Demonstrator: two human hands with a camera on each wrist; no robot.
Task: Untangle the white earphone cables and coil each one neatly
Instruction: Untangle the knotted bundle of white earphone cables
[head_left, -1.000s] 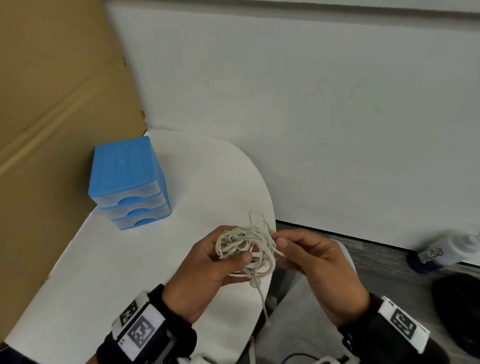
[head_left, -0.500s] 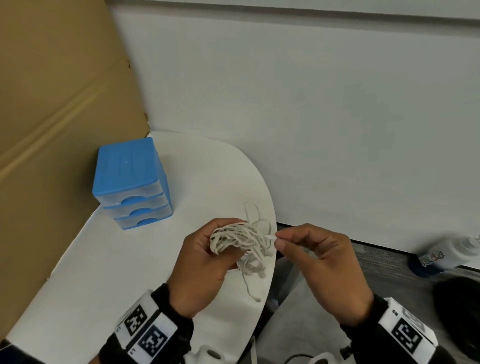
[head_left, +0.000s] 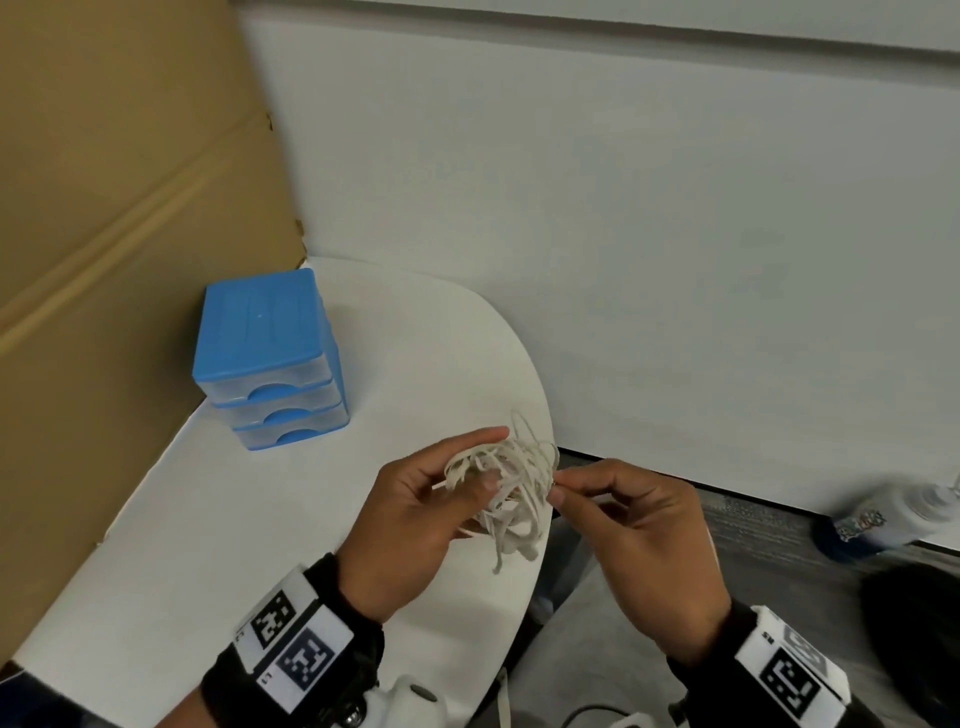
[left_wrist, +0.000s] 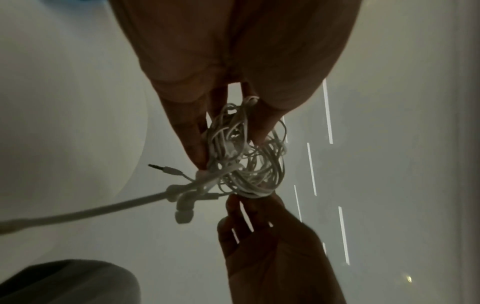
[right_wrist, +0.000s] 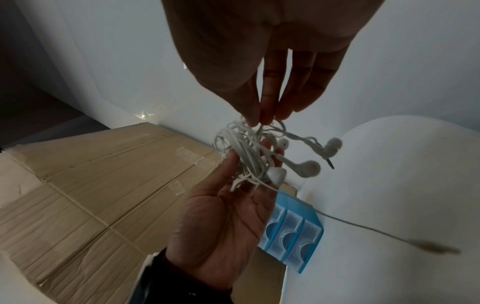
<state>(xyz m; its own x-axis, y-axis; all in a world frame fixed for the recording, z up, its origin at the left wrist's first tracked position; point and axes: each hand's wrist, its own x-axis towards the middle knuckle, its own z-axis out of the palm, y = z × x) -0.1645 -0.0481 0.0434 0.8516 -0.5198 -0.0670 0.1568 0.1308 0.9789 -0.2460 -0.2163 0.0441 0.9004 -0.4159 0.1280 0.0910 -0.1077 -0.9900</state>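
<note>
A tangled bundle of white earphone cables (head_left: 511, 486) hangs in the air over the right edge of the white table (head_left: 260, 519). My left hand (head_left: 415, 514) holds the bundle between thumb and fingers. My right hand (head_left: 623, 525) pinches a strand at the bundle's right side with thumb and fingertips. In the right wrist view the bundle (right_wrist: 246, 152) shows several earbuds (right_wrist: 309, 168) and a jack plug dangling to the right. In the left wrist view the bundle (left_wrist: 244, 156) sits between both hands, a jack plug (left_wrist: 166, 168) sticking out left.
A small blue three-drawer box (head_left: 270, 358) stands on the table to the left, against a brown cardboard sheet (head_left: 119, 208). A white wall (head_left: 623, 234) runs behind. On the floor at the right lies a bottle (head_left: 893, 514) beside a dark object.
The bundle has loosened and hangs lower in my left hand, whose thumb has shifted on it. My right hand stays at the bundle's right side, pinching a strand.
</note>
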